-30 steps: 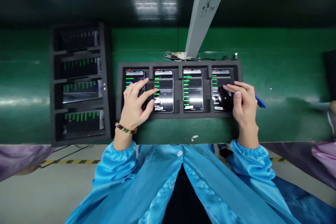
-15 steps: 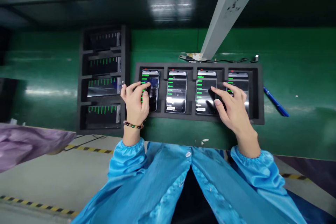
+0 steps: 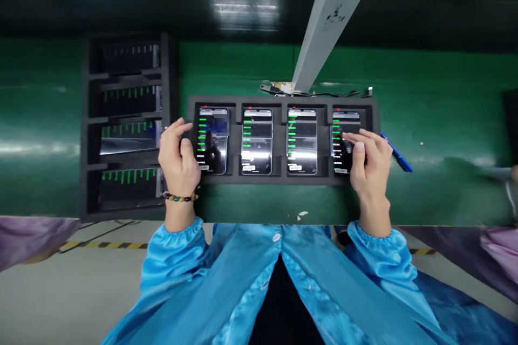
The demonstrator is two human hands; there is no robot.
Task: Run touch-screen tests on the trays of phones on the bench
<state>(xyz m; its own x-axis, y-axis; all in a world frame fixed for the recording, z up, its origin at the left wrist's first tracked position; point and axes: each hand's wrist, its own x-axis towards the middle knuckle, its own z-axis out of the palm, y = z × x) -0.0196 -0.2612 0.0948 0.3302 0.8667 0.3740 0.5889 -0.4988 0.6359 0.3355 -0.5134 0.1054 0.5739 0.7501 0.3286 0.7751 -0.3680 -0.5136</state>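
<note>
Several smartphones with lit screens and green text lines lie in a row in a black foam tray (image 3: 283, 179). My left hand (image 3: 178, 161) is at the tray's left end, beside the leftmost smartphone (image 3: 212, 143). Its fingers are loosely bent and apart, with nothing held. At the other end, my right hand (image 3: 370, 164) reaches over the rightmost smartphone (image 3: 340, 157), fingers stretched out over its screen. Whether the fingertips touch the glass I cannot tell. Between them, a second smartphone (image 3: 257, 143) and a third smartphone (image 3: 302, 143) lie uncovered.
To the left stands another black foam tray (image 3: 84, 135) with several smartphones in its slots. A blue pen (image 3: 399, 155) lies past the right end of the front tray. Behind are a cable (image 3: 335, 95) and a slanted grey post (image 3: 324, 27). Co-workers' purple sleeves (image 3: 36, 240) show at both sides.
My left hand has drawn back leftward off the leftmost smartphone. My right hand has moved from the third smartphone to the rightmost one. The whole view has shifted.
</note>
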